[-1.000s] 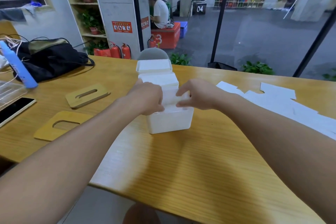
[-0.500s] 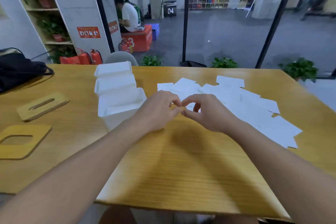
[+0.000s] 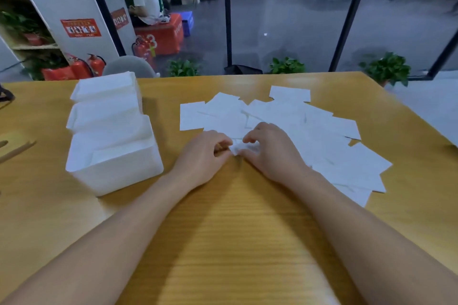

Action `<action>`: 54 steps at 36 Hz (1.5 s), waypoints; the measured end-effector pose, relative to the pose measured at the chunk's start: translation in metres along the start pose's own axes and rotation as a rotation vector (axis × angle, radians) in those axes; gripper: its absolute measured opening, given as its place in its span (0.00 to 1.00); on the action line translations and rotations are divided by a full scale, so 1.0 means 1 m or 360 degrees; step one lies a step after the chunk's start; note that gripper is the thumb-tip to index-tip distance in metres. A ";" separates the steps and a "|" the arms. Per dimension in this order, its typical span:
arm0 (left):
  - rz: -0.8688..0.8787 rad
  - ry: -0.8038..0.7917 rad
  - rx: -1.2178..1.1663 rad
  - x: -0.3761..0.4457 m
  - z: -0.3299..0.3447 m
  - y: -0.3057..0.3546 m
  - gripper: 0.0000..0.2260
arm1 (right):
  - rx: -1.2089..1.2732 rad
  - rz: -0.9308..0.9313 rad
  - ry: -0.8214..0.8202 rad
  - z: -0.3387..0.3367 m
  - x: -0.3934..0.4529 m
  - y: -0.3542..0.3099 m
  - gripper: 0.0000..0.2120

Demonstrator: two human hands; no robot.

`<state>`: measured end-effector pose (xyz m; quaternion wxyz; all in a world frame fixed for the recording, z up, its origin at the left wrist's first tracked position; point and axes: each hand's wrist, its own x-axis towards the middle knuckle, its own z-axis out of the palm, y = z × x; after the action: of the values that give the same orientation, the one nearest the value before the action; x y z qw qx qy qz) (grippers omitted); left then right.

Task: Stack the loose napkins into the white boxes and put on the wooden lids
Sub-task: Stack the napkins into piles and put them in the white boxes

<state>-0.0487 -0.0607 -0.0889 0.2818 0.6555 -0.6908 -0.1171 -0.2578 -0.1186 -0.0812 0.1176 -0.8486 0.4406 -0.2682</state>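
Three white boxes (image 3: 112, 153), open-topped and lidless, in a touching row on the left running away from the viewer, the loose napkins (image 3: 285, 116), flat white rectangles, overlapping in a scattered spread to their right, one wooden lid (image 3: 14, 148) partly visible at left edge.

3 white boxes (image 3: 111, 163), 2 hands (image 3: 203, 156), approx 12+ napkins (image 3: 309, 131)

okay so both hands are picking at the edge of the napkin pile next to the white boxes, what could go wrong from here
1. The left hand and right hand pinch one crumpled napkin; it may go into a box creased.
2. The napkins overlap loosely, so lifting one could drag its neighbours, perhaps off the table at the right edge.
3. The nearest box sits near the left forearm, which might nudge it.
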 end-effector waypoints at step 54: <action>-0.0015 0.0166 0.0008 -0.001 -0.004 -0.032 0.08 | 0.0093 -0.0120 0.0047 -0.001 0.001 0.014 0.15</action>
<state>-0.0197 -0.0628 -0.1026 0.3151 0.6646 -0.6725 -0.0823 -0.2675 -0.1279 -0.0862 0.1256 -0.8567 0.4021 -0.2977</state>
